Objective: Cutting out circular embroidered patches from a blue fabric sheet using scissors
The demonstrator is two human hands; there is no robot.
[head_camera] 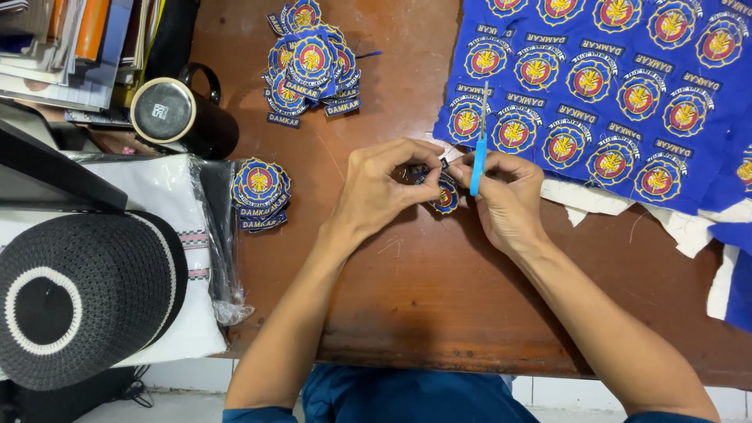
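My left hand (384, 184) pinches a small round embroidered patch (446, 196) between both hands above the counter (407, 290), while my right hand (505, 196) grips blue-handled scissors (479, 149), blades pointing away from me.

- The brown wooden table (407, 313) carries everything.
- A blue fabric sheet of embroidered round badges (627, 102) covers its far right corner.
- A pile of cut blue badges (312, 59) lies at the far edge.
- A black mug (184, 117) stands near the left edge, with a smaller badge stack (260, 194) nearer.
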